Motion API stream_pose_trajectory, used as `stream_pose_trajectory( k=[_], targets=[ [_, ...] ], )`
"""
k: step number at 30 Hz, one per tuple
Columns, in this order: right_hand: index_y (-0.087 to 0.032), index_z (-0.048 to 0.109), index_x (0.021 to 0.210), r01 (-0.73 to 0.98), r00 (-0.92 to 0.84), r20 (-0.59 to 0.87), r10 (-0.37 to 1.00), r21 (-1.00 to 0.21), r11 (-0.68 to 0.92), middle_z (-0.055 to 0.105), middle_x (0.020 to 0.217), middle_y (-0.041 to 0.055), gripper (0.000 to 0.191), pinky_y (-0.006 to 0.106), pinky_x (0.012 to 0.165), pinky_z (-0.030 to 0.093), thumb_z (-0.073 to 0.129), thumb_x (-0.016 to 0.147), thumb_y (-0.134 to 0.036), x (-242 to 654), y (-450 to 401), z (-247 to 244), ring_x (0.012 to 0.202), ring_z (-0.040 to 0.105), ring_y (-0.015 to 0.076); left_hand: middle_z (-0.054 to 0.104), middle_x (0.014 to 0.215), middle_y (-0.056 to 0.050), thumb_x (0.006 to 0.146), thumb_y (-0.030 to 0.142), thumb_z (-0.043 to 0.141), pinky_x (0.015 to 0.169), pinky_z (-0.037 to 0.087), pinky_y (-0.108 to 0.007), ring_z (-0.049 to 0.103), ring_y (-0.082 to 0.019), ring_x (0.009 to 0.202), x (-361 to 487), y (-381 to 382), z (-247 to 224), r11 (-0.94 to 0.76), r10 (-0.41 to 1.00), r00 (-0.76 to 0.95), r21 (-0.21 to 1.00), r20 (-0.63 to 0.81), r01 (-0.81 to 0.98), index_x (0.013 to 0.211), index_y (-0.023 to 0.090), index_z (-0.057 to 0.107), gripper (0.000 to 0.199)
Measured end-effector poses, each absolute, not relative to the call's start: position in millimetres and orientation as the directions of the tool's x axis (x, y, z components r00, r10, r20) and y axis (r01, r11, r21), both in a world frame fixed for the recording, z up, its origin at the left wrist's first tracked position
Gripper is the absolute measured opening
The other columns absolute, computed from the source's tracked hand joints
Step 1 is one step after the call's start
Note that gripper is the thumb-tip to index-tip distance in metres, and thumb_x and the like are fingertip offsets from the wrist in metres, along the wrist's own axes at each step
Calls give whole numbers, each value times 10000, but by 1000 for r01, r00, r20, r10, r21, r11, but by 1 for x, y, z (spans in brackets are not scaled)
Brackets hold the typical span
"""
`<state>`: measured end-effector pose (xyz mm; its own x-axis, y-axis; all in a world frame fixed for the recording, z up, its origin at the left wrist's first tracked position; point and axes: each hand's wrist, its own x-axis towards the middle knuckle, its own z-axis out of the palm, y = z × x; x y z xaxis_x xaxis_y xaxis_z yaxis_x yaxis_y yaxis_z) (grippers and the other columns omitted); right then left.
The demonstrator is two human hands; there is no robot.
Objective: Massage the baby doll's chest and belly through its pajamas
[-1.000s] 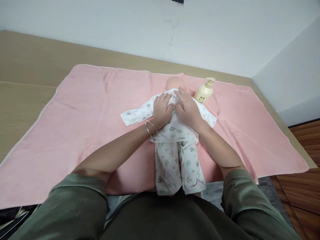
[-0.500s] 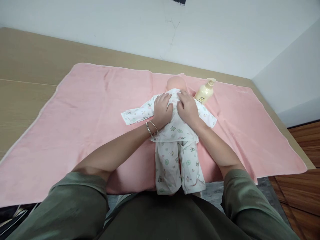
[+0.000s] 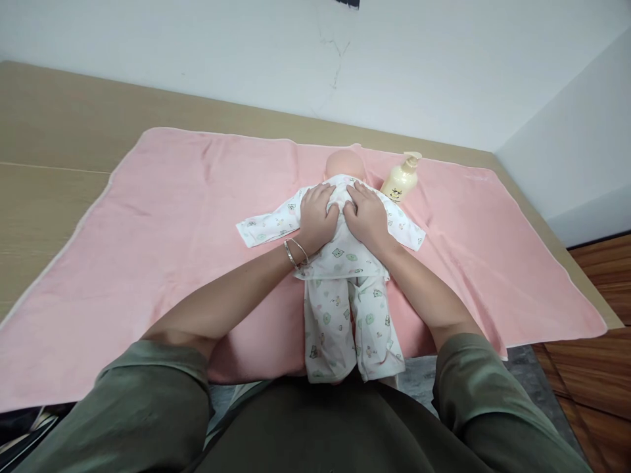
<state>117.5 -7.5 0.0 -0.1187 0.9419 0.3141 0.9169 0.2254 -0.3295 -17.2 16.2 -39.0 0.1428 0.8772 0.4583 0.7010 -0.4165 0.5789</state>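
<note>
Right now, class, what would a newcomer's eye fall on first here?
Probably the doll in white printed clothes, in the middle of the pink blanket, with the left hand and right hand resting on its top. Next, the cream pump bottle to the right of its head.

Nothing is legible; print [image 3: 395,194] on the pump bottle [image 3: 403,177] seems too small.

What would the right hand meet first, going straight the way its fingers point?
Past the shirt under the right hand, likely the doll's head; height is hard to judge here.
</note>
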Motion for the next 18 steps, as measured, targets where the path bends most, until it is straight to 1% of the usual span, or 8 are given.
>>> stream_pose_trajectory(
  k=[4, 7, 9, 12, 15, 16, 18],
  targets=[
    [-104, 613, 1368, 911, -104, 349, 931, -343, 230, 568, 1502, 140, 490, 473, 1220, 357, 404, 938, -211, 118, -6, -3, 1426, 501, 274, 623, 1418, -123, 871, 238, 383, 1214, 362, -417, 522, -250, 1366, -18, 15, -35, -413, 884, 159, 574, 440, 707, 1326, 122, 602, 518],
    [-104, 639, 1334, 899, -81, 399, 913, -366, 240, 599, 1471, 141, 467, 479, 1205, 377, 424, 930, -203, 119, -4, -8, 1395, 536, 281, 635, 1395, -141, 855, 242, 398, 1200, 366, -446, 538, -279, 1340, -17, 16, -30, -426, 884, 183, 581, 431, 693, 1308, 98, 617, 523],
    [-102, 645, 1325, 897, -74, 426, 902, -367, 247, 615, 1453, 146, 460, 478, 1197, 388, 435, 928, -199, 119, -2, -11, 1379, 552, 285, 652, 1370, -141, 845, 246, 419, 1187, 373, -467, 555, -297, 1314, -16, 20, -25, -429, 886, 196, 584, 419, 690, 1282, 107, 635, 507],
    [-99, 653, 1306, 914, -91, 454, 886, -315, 255, 640, 1420, 151, 450, 470, 1173, 414, 458, 911, -194, 118, -3, -12, 1350, 573, 296, 679, 1311, -147, 827, 248, 453, 1149, 410, -493, 588, -320, 1260, -14, 28, -18, -404, 902, 199, 589, 382, 699, 1224, 129, 662, 464],
    [-91, 681, 1233, 936, -131, 481, 867, -229, 268, 673, 1355, 171, 421, 463, 1100, 470, 496, 875, -213, 114, -10, -8, 1265, 620, 319, 707, 1198, -148, 807, 226, 490, 1081, 471, -479, 626, -321, 1175, -12, 37, -8, -345, 928, 155, 623, 340, 702, 1099, 142, 695, 367],
    [-97, 692, 1197, 940, -147, 486, 861, -204, 275, 692, 1312, 171, 405, 458, 1061, 494, 507, 864, -233, 112, -13, -6, 1220, 639, 321, 711, 1168, -141, 802, 215, 502, 1066, 482, -465, 634, -313, 1154, -11, 38, -3, -326, 933, 130, 640, 335, 696, 1057, 148, 701, 330],
    [-122, 711, 1105, 942, -174, 486, 856, -172, 289, 737, 1157, 150, 360, 440, 981, 530, 516, 851, -286, 110, -17, -2, 1110, 671, 308, 713, 1149, -127, 800, 196, 526, 1070, 480, -439, 639, -294, 1144, -7, 41, 7, -319, 932, 85, 685, 353, 655, 1008, 155, 704, 277]
  ],
)
